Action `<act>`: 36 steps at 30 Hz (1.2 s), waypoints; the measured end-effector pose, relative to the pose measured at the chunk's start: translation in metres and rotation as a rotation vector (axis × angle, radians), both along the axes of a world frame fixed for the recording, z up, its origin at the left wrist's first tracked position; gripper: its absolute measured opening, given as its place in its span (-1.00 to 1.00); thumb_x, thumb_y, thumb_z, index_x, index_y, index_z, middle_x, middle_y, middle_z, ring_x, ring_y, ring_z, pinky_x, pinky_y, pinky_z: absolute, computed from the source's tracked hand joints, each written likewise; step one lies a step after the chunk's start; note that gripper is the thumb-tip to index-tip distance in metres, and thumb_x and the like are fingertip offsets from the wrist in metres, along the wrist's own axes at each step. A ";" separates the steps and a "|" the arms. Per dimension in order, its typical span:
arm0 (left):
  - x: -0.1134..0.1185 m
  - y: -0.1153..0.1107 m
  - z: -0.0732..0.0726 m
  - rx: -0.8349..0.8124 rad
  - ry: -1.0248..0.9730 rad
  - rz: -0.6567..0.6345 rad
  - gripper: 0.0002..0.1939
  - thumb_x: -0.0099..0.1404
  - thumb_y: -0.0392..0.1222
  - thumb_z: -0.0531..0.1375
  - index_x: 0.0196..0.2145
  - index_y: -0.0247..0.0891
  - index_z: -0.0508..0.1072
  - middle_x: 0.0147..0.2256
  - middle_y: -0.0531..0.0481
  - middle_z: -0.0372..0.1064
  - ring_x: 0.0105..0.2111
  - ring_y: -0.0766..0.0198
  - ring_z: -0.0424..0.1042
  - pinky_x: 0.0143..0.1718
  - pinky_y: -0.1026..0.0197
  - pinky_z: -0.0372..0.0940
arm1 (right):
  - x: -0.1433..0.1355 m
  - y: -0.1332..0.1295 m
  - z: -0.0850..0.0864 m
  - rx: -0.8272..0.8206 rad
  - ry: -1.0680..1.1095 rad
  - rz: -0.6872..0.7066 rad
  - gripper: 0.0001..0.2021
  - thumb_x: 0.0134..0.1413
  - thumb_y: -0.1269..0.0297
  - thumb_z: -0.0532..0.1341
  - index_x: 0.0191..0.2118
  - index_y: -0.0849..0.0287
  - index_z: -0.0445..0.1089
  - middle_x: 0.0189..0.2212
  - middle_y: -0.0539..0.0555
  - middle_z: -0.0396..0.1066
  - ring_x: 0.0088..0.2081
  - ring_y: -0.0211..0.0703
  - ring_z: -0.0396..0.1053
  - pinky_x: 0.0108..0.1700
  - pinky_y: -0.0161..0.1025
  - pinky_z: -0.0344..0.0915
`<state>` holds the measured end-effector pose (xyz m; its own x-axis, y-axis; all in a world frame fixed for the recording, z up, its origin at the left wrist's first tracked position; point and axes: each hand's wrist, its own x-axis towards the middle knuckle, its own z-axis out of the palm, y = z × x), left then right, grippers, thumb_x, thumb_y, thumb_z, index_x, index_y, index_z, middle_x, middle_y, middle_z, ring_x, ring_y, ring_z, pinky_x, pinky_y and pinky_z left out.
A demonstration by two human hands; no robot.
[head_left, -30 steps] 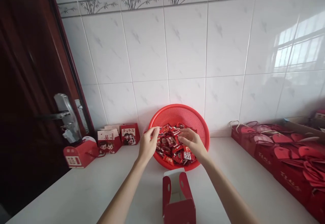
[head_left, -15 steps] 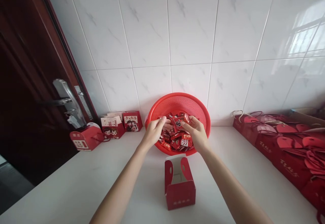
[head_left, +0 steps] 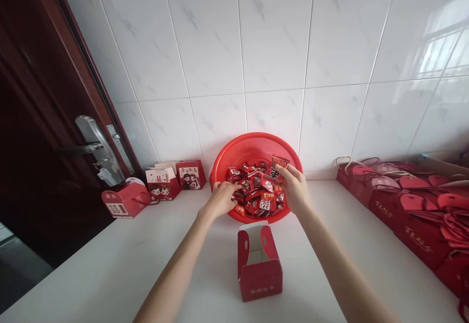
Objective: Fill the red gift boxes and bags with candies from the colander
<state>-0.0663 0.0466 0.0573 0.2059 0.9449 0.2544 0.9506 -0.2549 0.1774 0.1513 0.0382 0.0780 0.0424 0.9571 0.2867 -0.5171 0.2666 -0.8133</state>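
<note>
Both hands show in the head view, just above the centre-bottom of the frame, over a red plastic basket [head_left: 256, 142] of wrapped sweets [head_left: 252, 196]. The left hand [head_left: 220, 199] lies over the basket's near left rim, its fingers and thumb loosely parted, with a gap between them above the sweets; whether its fingertips touch any cannot be told. The right hand [head_left: 296, 186], at the basket's right side, has thumb and fingers closed on a red packet [head_left: 273, 173] with white lettering, raised above the pile. An orange-red wrapper shows at the same fingertips; whether it is a separate piece is unclear.

Below the basket, at the bottom centre of the frame, an upright red box [head_left: 261, 282] stands with its top open and its pale inside showing. It sits on a white counter [head_left: 164, 264], just in front of the basket.

At mid-left stand a red handled carton [head_left: 128, 200], a carton with cartoon faces [head_left: 161, 184] and a red carton with a printed couple [head_left: 191, 176], near a dark wooden door [head_left: 32, 118] with a metal handle. Along the right edge runs a row of red boxes [head_left: 388, 211] with cord loops. White tiles [head_left: 274, 34] fill the upper frame.
</note>
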 end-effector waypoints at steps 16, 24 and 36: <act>-0.006 0.009 -0.003 0.230 -0.487 -0.103 -0.71 0.35 -0.05 0.12 -0.17 -0.19 0.59 -0.14 -0.15 0.60 -0.11 0.03 0.56 0.00 0.03 0.39 | -0.006 0.001 -0.002 -0.091 -0.022 0.095 -0.74 -0.16 0.10 0.43 -0.36 0.15 0.56 -0.35 0.04 0.54 -0.30 -0.10 0.50 -0.24 -0.15 0.55; 0.005 0.000 0.008 0.323 -0.843 -0.142 -0.62 0.28 0.10 0.20 -0.18 -0.25 0.57 -0.13 -0.15 0.61 -0.11 0.05 0.57 -0.01 0.07 0.44 | -0.013 -0.003 -0.006 -0.064 -0.118 0.152 -0.69 -0.13 0.05 0.44 -0.29 0.15 0.57 -0.26 0.07 0.57 -0.21 -0.06 0.52 -0.21 -0.16 0.54; 0.038 -0.025 0.021 0.350 -1.218 -0.090 -0.58 0.12 0.11 0.37 -0.24 -0.30 0.64 -0.21 -0.15 0.64 -0.13 0.01 0.59 0.01 0.01 0.47 | -0.018 -0.015 0.000 -0.103 0.016 0.344 -0.69 -0.15 0.12 0.50 -0.28 0.15 0.55 -0.24 0.06 0.57 -0.22 -0.07 0.55 -0.21 -0.18 0.54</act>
<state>-0.0280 0.0219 0.0780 -0.2762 0.7839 0.5561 0.1970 -0.5201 0.8311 0.1332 0.0227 0.0781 -0.2839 0.9399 0.1897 -0.5755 -0.0088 -0.8178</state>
